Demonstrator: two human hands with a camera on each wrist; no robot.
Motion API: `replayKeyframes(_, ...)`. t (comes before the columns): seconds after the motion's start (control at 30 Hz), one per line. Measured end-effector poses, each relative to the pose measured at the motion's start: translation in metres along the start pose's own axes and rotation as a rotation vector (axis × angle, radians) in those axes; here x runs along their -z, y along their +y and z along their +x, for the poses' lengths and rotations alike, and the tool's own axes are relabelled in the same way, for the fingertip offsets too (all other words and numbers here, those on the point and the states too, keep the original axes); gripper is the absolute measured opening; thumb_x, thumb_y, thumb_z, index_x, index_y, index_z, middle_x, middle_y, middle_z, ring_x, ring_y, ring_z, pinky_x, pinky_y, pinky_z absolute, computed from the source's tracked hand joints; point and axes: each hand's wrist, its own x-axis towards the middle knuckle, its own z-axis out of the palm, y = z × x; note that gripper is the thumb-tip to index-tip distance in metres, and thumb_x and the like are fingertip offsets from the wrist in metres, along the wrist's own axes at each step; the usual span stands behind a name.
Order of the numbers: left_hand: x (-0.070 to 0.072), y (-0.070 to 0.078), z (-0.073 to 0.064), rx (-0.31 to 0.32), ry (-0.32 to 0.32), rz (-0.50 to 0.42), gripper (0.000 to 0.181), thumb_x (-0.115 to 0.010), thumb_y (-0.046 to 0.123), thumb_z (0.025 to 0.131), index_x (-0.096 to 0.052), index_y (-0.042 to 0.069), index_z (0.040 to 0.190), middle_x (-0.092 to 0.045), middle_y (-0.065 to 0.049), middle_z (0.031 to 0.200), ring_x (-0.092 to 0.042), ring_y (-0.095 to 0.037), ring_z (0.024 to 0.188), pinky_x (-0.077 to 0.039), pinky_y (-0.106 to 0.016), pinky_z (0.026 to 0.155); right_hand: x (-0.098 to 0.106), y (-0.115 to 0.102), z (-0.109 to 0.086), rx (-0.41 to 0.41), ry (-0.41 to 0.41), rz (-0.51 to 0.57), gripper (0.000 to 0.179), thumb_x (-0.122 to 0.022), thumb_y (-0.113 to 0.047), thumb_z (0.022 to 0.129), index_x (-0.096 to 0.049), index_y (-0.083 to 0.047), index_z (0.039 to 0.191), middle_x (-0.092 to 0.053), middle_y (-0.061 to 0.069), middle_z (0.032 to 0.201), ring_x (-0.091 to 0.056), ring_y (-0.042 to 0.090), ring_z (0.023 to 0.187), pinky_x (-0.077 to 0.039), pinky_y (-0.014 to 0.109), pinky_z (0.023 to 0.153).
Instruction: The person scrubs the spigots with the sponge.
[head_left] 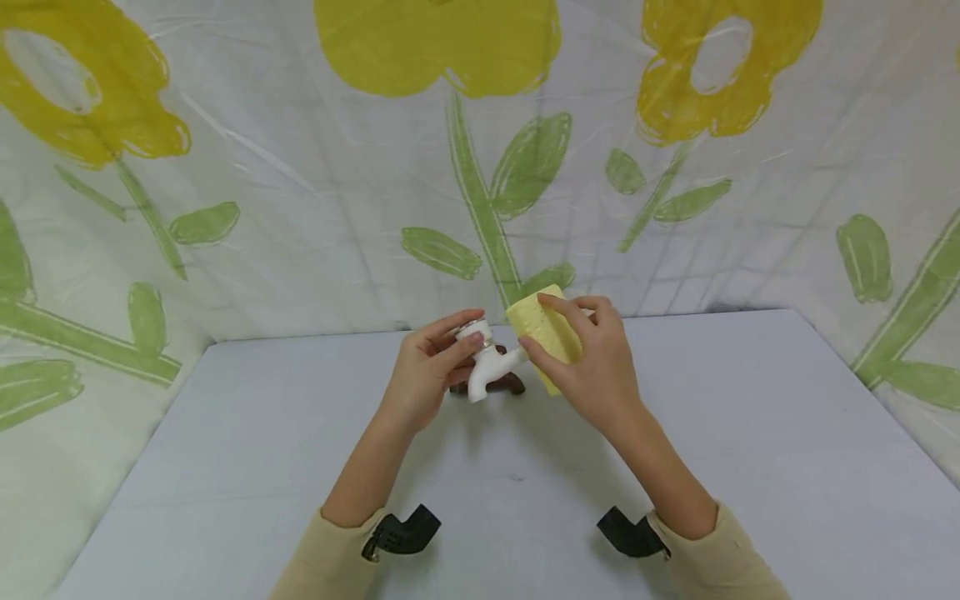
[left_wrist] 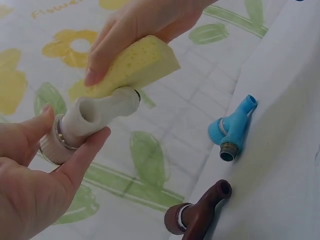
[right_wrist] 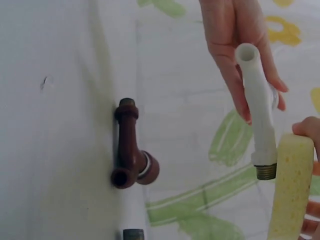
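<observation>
A white plastic faucet is held up over the table by my left hand, its thumb and fingers around the round knob. My right hand pinches a yellow sponge between thumb and fingers. In the left wrist view the sponge lies along the upper side of the faucet body. The right wrist view has the sponge beside the metal threaded end of the white faucet, whose spout opening faces the camera.
Behind the held faucet, a dark brown faucet lies on the white table. A blue faucet lies near it. A hanging cloth with painted yellow flowers closes off the table's back edge.
</observation>
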Motion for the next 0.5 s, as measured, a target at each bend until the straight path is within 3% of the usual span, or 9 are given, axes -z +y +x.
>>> replayKeyframes(0.27,0.0019,0.0016,0.0002,-0.004,0.031,-0.050,0.037,-0.059,0.003,0.107,-0.060,-0.004,0.144,-0.068,-0.003,0.106,-0.072,-0.012,0.080,-0.061,-0.020,0.070,-0.0023,-0.0009,-0.0020,0.100,-0.047,-0.038,0.050,-0.090,-0.026,0.086,-0.074,-0.014,0.132,-0.058,0.022,0.120,-0.052,0.033,0.091,-0.048,0.040,0.070)
replayKeyframes(0.5,0.0030,0.0024,-0.0004,-0.001,0.024,-0.119,0.046,-0.057,0.000,0.108,-0.051,0.000,0.153,-0.065,-0.002,0.107,-0.073,-0.011,0.083,-0.061,-0.019,0.070,-0.0044,-0.0013,-0.0022,0.130,0.007,-0.068,0.050,-0.092,-0.023,0.083,-0.074,-0.013,0.128,-0.057,0.021,0.118,-0.049,0.030,0.087,-0.046,0.038,0.067)
